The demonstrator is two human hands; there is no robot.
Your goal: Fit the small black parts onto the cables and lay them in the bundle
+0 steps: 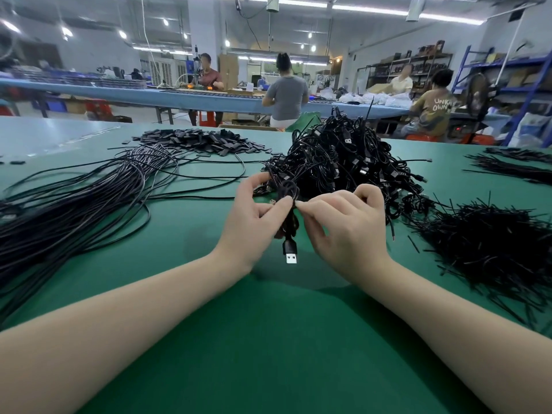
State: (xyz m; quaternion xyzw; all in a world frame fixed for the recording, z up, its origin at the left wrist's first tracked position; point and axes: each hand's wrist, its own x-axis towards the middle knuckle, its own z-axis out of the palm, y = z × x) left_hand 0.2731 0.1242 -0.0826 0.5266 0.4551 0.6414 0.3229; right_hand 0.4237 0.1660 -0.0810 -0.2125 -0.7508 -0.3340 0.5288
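My left hand [254, 216] grips a coiled black USB cable [288, 204] above the green table [268, 339]; its silver plug [290, 253] hangs down between my hands. My right hand [343, 222] pinches the same coil at its waist with thumb and forefinger, the other fingers curled. Just behind my hands rises a heap of coiled cables [346, 162]. A pile of small flat black parts [203, 140] lies further back to the left. Whatever my right fingertips press against the coil is too small to make out.
Long loose black cables [74, 201] fan across the table's left side. A heap of short black ties [493, 243] lies at the right, with more strands [519, 165] behind. Several people work at a long blue bench [149, 95] beyond.
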